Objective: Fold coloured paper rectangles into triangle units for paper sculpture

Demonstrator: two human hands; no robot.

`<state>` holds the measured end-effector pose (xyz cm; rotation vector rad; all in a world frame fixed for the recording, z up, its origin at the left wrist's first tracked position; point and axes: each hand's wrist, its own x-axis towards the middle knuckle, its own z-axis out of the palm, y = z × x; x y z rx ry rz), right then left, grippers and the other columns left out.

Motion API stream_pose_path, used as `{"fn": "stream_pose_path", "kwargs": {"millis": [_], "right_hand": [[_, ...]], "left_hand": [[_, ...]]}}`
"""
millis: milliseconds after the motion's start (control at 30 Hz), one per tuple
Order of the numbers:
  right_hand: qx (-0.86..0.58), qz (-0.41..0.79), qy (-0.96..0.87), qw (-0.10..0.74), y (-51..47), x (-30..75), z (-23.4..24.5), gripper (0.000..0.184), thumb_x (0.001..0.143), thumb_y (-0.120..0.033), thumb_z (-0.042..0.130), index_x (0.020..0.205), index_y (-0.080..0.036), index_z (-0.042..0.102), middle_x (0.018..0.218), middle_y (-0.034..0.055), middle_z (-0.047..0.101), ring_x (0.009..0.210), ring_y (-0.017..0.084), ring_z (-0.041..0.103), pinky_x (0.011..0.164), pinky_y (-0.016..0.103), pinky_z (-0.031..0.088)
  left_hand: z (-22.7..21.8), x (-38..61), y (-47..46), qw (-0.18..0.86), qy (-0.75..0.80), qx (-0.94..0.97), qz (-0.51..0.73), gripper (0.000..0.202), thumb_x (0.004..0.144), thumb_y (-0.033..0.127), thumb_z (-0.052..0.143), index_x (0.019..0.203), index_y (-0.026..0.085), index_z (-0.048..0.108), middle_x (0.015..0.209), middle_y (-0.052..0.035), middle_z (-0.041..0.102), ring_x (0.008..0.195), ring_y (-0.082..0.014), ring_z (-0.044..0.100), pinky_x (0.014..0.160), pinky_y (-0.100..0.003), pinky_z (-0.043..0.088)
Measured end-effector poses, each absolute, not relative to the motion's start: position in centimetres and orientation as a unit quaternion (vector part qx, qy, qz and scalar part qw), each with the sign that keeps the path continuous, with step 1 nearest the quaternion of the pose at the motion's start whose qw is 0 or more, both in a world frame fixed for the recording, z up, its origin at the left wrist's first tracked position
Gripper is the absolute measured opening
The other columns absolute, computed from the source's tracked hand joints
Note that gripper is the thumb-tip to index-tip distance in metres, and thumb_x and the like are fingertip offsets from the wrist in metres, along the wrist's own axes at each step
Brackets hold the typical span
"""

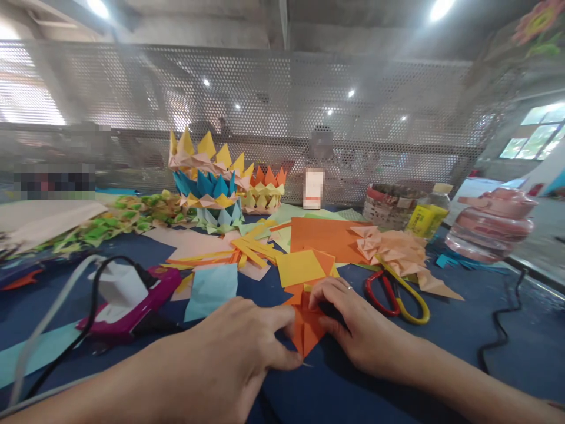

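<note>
Step in hand, as judged: folding and creasing a small folded orange paper, found at the lower centre of the frame, point toward the bottom edge. Whether it lies flat on the bench or is slightly raised cannot be told.

Grip, right hand: closed on the paper, fingers bent over its upper right part, thumb at its right edge. Grip, left hand: thumb and forefinger parted, tips at the paper's left edge and lower point; whether they pinch it cannot be determined.

Adjacent: a yellow sheet just above the work; scissors right of the right hand; layered paper rings at upper left of centre.

Next move, in this inspector's judgement, calls for steadying with the right hand, matched edges and firm pressure along the central crease.
</note>
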<state>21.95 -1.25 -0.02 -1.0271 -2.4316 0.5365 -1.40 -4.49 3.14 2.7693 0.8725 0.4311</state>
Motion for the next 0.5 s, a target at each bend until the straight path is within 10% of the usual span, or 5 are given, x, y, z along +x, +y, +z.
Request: {"fn": "stream_pose_path", "kwargs": {"millis": [500], "right_hand": [[-0.418, 0.138, -0.863, 0.248, -2.4, 21.5, 0.9, 0.019, 0.089, -0.029, 0.056, 0.104, -0.019, 0.051, 0.105, 0.0081, 0.057, 0.098, 0.024, 0.053, 0.086, 0.042, 0.044]], "left_hand": [[0.1, 0.1, -0.7, 0.148, 0.393, 0.845, 0.331, 0.023, 0.089, 0.009, 0.048, 0.104, 0.016, 0.063, 0.103, -0.0075, 0.066, 0.098, -0.0216, 0.060, 0.088, -0.035, 0.046]]}}
